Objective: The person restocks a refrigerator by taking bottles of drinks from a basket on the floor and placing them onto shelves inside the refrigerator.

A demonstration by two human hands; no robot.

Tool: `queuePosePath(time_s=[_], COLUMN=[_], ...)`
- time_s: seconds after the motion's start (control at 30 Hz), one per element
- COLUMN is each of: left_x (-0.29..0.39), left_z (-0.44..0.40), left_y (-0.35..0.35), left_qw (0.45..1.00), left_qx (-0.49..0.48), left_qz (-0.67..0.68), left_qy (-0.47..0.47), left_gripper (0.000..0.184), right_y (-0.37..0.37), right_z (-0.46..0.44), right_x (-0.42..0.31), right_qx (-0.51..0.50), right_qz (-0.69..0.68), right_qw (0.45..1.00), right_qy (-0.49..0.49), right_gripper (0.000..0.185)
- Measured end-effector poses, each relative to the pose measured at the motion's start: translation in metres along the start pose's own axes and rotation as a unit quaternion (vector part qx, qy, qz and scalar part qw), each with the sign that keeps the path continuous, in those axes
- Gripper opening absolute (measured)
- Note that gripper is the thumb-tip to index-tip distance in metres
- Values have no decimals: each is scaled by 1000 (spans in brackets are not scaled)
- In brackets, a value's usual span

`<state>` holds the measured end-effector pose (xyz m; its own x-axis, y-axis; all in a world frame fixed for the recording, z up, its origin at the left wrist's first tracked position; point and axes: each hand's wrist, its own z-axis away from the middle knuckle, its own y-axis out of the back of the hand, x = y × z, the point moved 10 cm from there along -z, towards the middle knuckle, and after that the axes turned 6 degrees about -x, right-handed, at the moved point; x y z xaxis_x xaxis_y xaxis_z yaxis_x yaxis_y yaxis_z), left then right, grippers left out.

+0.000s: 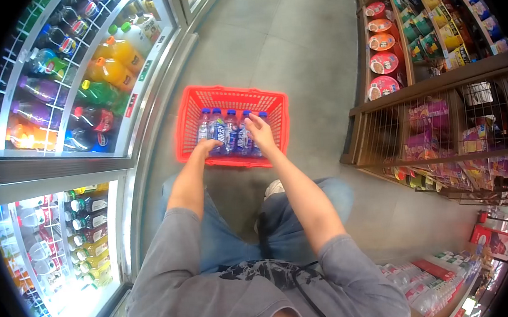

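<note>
Several clear plastic drink bottles (230, 130) with blue caps and blue-and-white labels stand in a row inside a red plastic shopping basket (232, 94) on the floor. My left hand (208, 146) reaches over the basket's near rim at the row's left part. Its thumb lies against a bottle, and the other fingers are mostly hidden. On the right part of the row, my right hand (261, 133) has its fingers bent around the upper part of a bottle (246, 121), just below its cap. Both hands are closed on bottles.
A lit drinks fridge (107, 80) stands at the left, with another lit section (65, 242) nearer me. On the right are wooden shelves (431, 84) with instant noodle cups (383, 63) and snack packs. Shrink-wrapped bottles (433, 281) lie at the lower right.
</note>
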<state>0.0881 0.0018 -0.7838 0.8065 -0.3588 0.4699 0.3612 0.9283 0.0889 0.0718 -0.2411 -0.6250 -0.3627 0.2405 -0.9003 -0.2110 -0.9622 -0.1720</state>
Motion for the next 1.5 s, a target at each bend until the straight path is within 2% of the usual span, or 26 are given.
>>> queuePosePath(time_s=[0.1,0.13,0.17,0.23,0.27,0.3,0.37,0.4,0.47,0.57,0.73,0.8,0.87,0.93,0.97,1.0,1.03,1.07,1.13,1.27,1.3,1.43,1.47,1.5], left_x=[20,19,14,39,46,60,73,78,92,110,127,133,132,135,136,146,150,153,169,216,232,266,277,284], left_z=[42,38,37,73,83,108,129,138,156,171,223,249,291,334,346,380,412,433,475,579,608,687,707,735], left_y=[-5,-7,-5,-45,-50,-55,-61,-62,-64,-61,-38,-35,-39,-52,-53,-56,-58,-59,-52,-34,-29,-14,-11,-6], left_qw=[999,999,999,965,956,944,925,925,917,911,920,902,925,924,919,925,936,928,931,941,940,934,917,917], left_qx=[-25,-11,-7,-213,-235,-252,-293,-292,-300,-307,-233,-234,-212,-225,-210,-205,-213,-223,-220,-214,-219,-228,-236,-234], left_qz=[41,47,45,147,159,183,199,198,202,193,188,186,156,163,132,134,150,182,172,123,108,78,97,92], left_qy=[10,10,10,-46,-78,-104,-138,-143,-170,-198,-255,-312,-275,-263,-305,-292,-239,-235,-234,-232,-241,-262,-308,-310], left_gripper=[72,63,63,53,45,45,46,46,47,48,64,68,65,64,64,66,69,72,72,71,71,69,67,67], right_y=[-3,-2,-2,0,-1,-6,-19,-20,-40,-54,-78,-83,-79,-72,-74,-71,-70,-75,-91,-119,-125,-149,-156,-162], right_z=[-3,-8,-11,-19,-22,-21,-7,-7,-7,-2,15,39,75,111,121,129,142,153,185,232,245,303,318,329], right_x=[12,19,26,34,37,25,12,5,-3,-32,-54,-92,-116,-149,-170,-187,-200,-229,-277,-373,-400,-500,-521,-540], right_qx=[-31,-37,-39,-13,-11,-13,-14,-16,-112,-118,-140,-161,-148,-153,-174,-164,-152,-157,-179,-162,-150,-142,-143,-144], right_qz=[51,62,58,46,26,25,-60,-60,-119,-145,-138,-136,-90,-62,-51,-2,42,47,-24,-65,-63,-20,-20,-24], right_qw=[997,996,996,997,998,998,993,993,980,979,980,977,983,983,980,983,983,983,980,984,987,990,989,989], right_qy=[-45,-51,-51,-56,-62,-56,-103,-98,-109,-83,-40,-28,-61,-80,-81,-83,-94,-88,-80,-23,-2,-2,-14,-10], right_gripper=[67,69,69,70,74,74,68,68,63,57,59,61,65,69,71,72,74,74,74,68,63,66,67,67])
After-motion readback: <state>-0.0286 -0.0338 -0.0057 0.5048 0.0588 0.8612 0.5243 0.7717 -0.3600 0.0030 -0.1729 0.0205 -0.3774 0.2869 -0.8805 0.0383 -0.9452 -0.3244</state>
